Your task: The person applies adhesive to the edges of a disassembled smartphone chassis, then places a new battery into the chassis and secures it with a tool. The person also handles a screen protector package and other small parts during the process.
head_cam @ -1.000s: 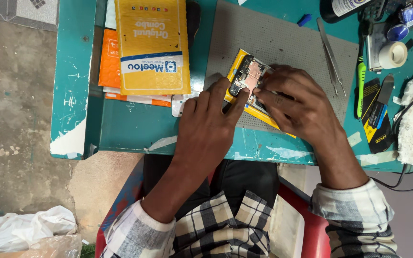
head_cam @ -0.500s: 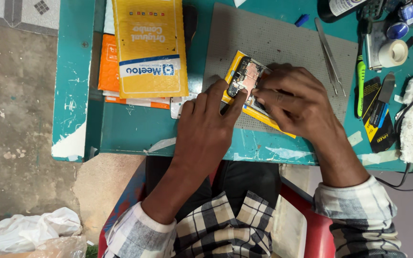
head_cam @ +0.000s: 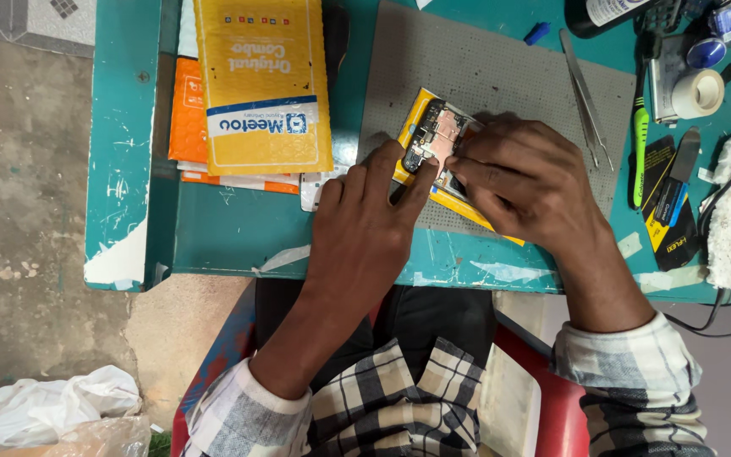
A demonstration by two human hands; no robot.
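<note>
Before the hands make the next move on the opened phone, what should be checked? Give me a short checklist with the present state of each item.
1. Opened phone lies on the grey mat: ok.
2. Left hand steadies the phone's lower edge with a fingertip: ok.
3. Right hand rests on the phone; whether it holds a tool: cannot tell.
4. Tweezers within reach on the mat, untouched: ok.
5. Yellow padded envelope apart from the phone: ok.
6. Loose screws or parts on the mat: cannot tell.
</note>
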